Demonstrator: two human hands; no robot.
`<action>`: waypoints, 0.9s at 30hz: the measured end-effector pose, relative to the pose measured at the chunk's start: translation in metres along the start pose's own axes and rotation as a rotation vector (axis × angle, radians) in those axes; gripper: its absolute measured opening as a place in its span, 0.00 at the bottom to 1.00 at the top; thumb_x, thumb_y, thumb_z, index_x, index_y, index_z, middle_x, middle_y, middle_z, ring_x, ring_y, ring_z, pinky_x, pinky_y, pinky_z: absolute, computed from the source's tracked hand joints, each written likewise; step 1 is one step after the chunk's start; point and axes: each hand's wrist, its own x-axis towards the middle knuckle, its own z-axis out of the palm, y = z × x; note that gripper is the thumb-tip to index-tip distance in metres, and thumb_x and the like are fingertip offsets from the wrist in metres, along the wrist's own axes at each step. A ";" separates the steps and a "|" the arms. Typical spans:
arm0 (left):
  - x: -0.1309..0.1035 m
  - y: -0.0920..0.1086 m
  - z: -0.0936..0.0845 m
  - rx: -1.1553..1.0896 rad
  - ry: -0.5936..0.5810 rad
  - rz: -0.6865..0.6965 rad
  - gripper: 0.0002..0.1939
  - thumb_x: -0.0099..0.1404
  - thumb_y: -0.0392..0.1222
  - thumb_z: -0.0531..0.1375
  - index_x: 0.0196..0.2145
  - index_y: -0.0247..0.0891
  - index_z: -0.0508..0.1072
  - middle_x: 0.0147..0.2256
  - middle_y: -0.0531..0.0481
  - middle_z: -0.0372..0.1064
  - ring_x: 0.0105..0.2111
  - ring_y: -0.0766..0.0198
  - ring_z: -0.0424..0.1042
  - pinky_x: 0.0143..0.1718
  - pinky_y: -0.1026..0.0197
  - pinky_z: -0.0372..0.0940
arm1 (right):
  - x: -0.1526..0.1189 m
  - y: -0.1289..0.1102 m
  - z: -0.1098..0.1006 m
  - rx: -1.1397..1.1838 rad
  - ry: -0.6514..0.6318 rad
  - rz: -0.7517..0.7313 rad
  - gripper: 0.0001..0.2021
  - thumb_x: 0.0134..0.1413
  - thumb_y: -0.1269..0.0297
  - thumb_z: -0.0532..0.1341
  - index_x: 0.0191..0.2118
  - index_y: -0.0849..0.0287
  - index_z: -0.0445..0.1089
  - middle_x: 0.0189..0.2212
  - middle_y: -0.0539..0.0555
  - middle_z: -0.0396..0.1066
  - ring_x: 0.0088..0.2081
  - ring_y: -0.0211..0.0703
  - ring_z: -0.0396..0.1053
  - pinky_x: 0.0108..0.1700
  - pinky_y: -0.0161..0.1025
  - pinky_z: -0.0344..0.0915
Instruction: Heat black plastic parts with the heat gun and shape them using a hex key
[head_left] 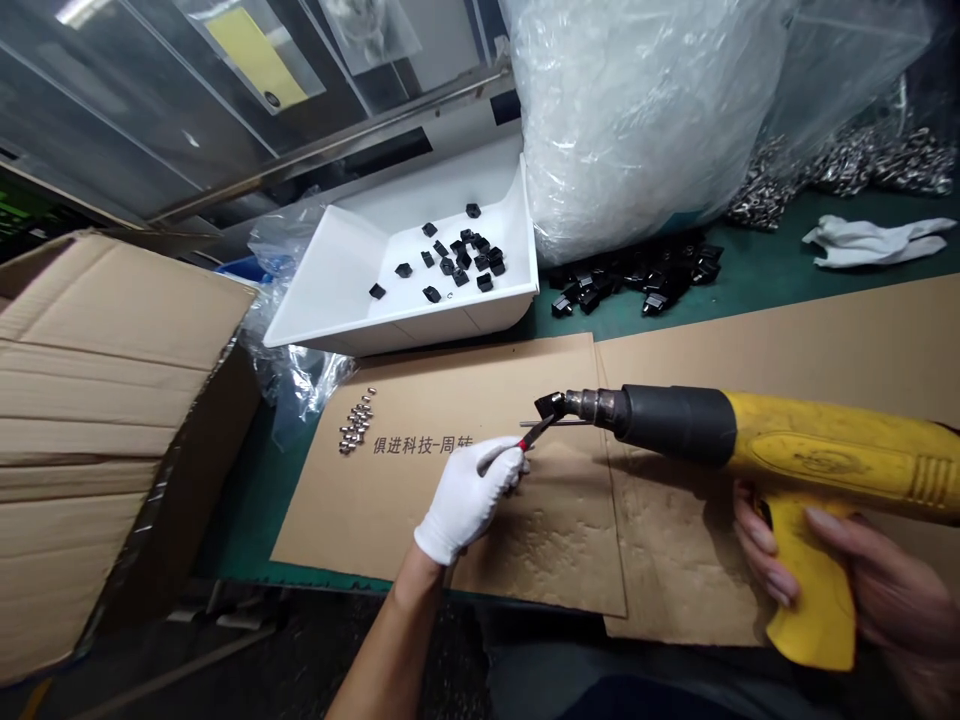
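Observation:
My left hand (466, 497), in a white glove, is closed around red-handled pliers (534, 433). At the tip of the pliers is a small black plastic part (550, 405), right in front of the nozzle. My bare right hand (862, 570) grips the handle of a yellow heat gun (832, 450), which points left. Its stepped metal nozzle (592, 406) meets or nearly meets the black part; I cannot tell if they touch. A thin metal rod (574, 423) shows just below the nozzle. Several small metal pins (354, 425) lie on the cardboard to the left of my gloved hand.
Flat cardboard sheets (675, 590) cover the green bench. Behind them stands a white tray (330, 290) with several black parts, beside a black pile (645, 275). A large clear plastic bag (645, 120), metal pieces (847, 165) and a white glove (874, 243) lie beyond. A cardboard box (97, 420) stands left.

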 end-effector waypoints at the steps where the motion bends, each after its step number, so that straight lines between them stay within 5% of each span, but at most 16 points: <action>1: -0.001 0.000 0.001 0.016 0.014 0.008 0.22 0.73 0.55 0.55 0.35 0.34 0.78 0.28 0.50 0.73 0.28 0.64 0.68 0.34 0.61 0.64 | 0.000 0.001 -0.002 0.003 0.005 0.002 0.16 0.63 0.52 0.59 0.49 0.54 0.74 0.35 0.57 0.71 0.27 0.45 0.68 0.30 0.43 0.71; 8: -0.006 -0.007 0.014 0.103 0.172 0.039 0.22 0.72 0.56 0.56 0.44 0.35 0.80 0.32 0.46 0.78 0.32 0.58 0.74 0.37 0.59 0.69 | -0.003 0.003 -0.008 -0.042 -0.024 -0.015 0.18 0.62 0.50 0.59 0.49 0.54 0.75 0.36 0.59 0.72 0.27 0.47 0.69 0.31 0.45 0.71; 23: -0.016 -0.018 0.042 0.223 0.448 0.111 0.20 0.71 0.53 0.58 0.50 0.38 0.79 0.46 0.41 0.80 0.46 0.51 0.78 0.55 0.51 0.69 | -0.003 -0.002 0.024 0.112 0.142 -0.031 0.17 0.58 0.51 0.60 0.47 0.55 0.74 0.31 0.56 0.69 0.23 0.41 0.65 0.25 0.38 0.65; 27: -0.017 -0.020 0.047 0.285 0.471 0.151 0.18 0.70 0.51 0.60 0.50 0.39 0.78 0.46 0.42 0.80 0.47 0.51 0.78 0.54 0.52 0.70 | -0.002 -0.004 0.022 0.117 0.092 -0.017 0.17 0.59 0.51 0.60 0.48 0.55 0.74 0.32 0.55 0.69 0.24 0.41 0.66 0.26 0.38 0.66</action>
